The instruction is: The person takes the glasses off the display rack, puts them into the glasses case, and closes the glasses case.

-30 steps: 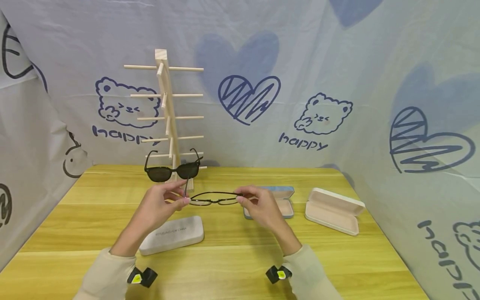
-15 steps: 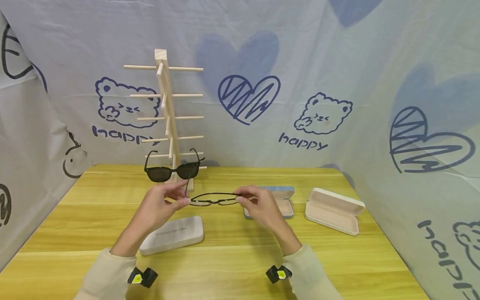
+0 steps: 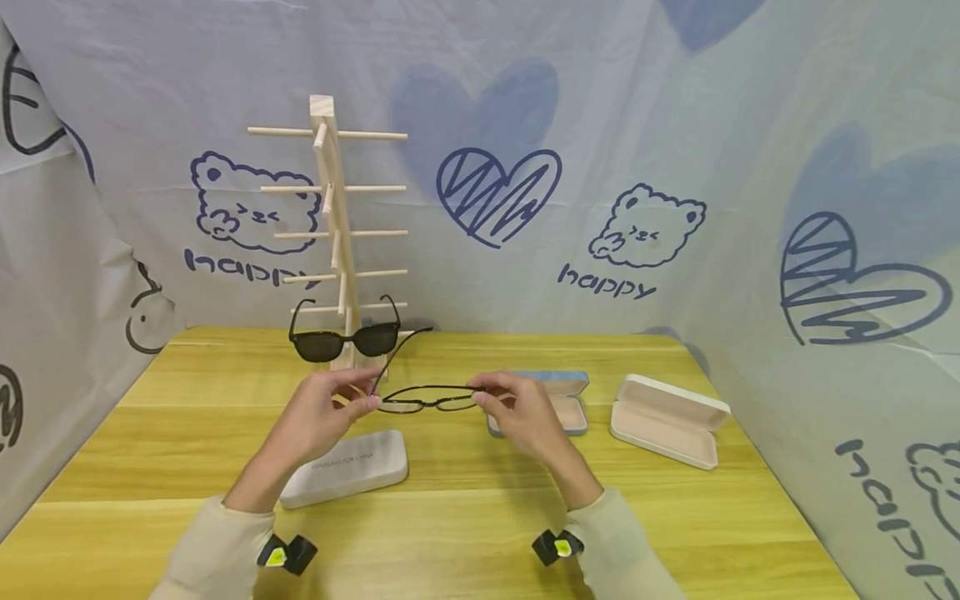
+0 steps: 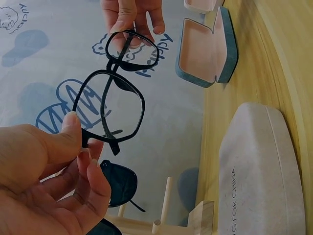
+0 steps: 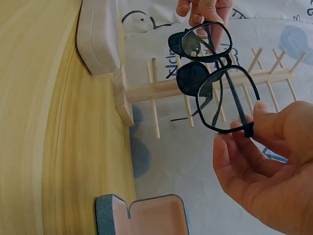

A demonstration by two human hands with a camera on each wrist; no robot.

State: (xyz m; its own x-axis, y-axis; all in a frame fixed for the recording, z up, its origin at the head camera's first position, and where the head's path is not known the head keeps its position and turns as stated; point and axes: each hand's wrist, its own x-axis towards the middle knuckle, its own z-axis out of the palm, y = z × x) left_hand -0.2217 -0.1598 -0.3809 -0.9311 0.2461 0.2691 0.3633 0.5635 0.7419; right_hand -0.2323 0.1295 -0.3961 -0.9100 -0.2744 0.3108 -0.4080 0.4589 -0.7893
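Note:
Both hands hold a pair of black-framed eyeglasses [image 3: 429,405] with clear lenses above the table, one at each end. My left hand [image 3: 318,414] pinches the left hinge end between thumb and fingers. On the other side, my right hand [image 3: 527,414] pinches the right end. One temple lies folded across behind the lenses; the left temple [image 3: 392,358] points away and slants rightward. Dark sunglasses [image 3: 318,347] hang on a wooden display rack [image 3: 335,192] behind the left hand. In the left wrist view, the eyeglasses' bridge [image 4: 112,66] shows between the hands.
A closed white glasses case [image 3: 352,468] lies below the left hand. Partly behind the right hand sits an opened blue case [image 3: 573,417], with an opened cream case [image 3: 667,422] further right. Patterned cloth [image 3: 495,283] hangs behind the wooden table [image 3: 480,533].
The left temple of the eyeglasses has swung inward, its tip moving right away from the sunglasses. Both hands keep nearly the same place.

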